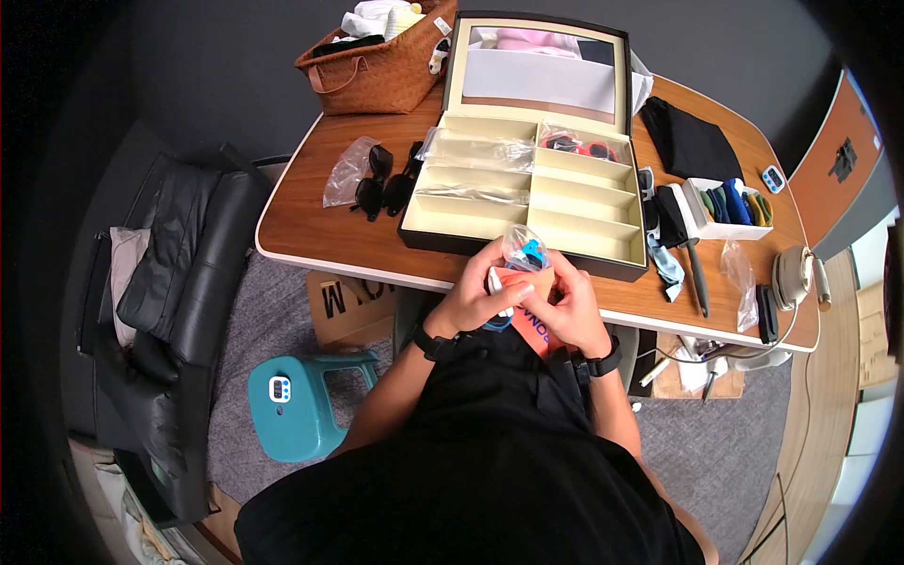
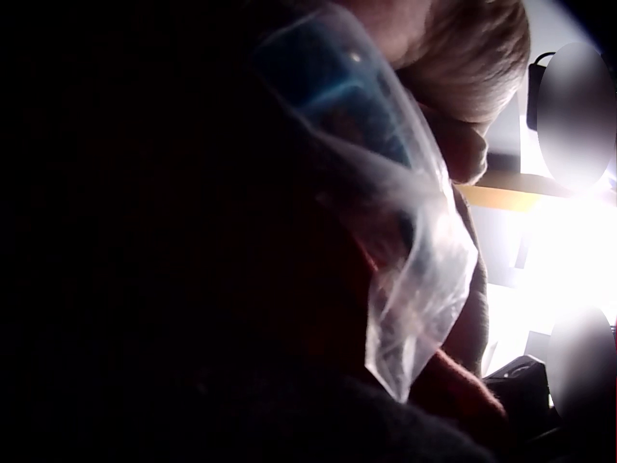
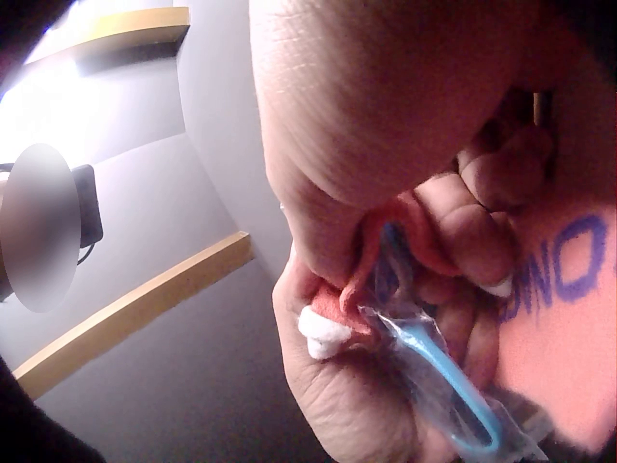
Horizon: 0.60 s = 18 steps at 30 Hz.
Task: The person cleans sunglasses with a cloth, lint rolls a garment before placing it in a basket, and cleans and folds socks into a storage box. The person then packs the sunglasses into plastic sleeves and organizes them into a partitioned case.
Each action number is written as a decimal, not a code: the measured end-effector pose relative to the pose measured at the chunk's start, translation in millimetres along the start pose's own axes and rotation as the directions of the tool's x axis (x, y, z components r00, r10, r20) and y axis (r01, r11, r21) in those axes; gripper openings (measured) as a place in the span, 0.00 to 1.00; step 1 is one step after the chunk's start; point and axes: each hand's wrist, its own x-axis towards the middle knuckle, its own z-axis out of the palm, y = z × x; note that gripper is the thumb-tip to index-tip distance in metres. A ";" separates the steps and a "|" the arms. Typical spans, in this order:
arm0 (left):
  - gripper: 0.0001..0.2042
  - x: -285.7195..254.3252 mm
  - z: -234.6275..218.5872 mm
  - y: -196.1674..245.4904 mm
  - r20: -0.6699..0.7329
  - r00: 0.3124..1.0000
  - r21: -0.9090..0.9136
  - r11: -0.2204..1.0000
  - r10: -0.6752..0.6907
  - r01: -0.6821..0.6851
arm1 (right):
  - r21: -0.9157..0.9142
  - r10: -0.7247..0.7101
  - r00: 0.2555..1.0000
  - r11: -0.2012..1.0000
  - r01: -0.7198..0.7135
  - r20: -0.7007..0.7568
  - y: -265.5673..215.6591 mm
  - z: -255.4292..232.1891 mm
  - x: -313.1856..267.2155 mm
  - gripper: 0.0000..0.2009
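- In front of the box (image 1: 457,217), at the near edge of the tabletop (image 1: 311,207), locate the coral pouch (image 1: 535,331) between both hands.
- Read the grip of the left hand (image 1: 476,297) as grasping the pouch mouth from its side; read the grip of the right hand (image 1: 573,311) likewise, fingers bent around the fabric.
- Locate the blue item (image 1: 533,252), in a clear plastic wrap, at the pouch mouth, about midway between both sets of fingertips; treat neither hand as clearly nearer.
- Take the pouch's long axis as running from the mouth, on the box side, down toward the lap, with lettering on the lower body.
- Judge alignment of blue item and mouth as the governing relation; allow for plastic snagging on fabric.
- From the right wrist, see a slim blue loop (image 3: 453,386) projecting from the gathered mouth, with white cord ends (image 3: 323,333) near it; find neither this clear from the head.
- From the left wrist, see mainly darkness and the wrap's loose end (image 2: 424,280).
- Consult the head view alone for the box.
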 end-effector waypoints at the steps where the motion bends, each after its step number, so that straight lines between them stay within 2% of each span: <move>1: 0.25 -0.1 -0.7 -0.1 0.006 1.000 0.003 1.000 -0.002 0.002 | -0.005 0.005 1.000 1.000 -0.005 0.003 0.1 0.1 0.0 0.21; 18: 0.24 -0.8 -1.2 -1.5 0.008 1.000 -0.005 1.000 -0.009 0.009 | 0.002 0.007 1.000 1.000 -0.008 0.015 -2.0 0.3 0.1 0.21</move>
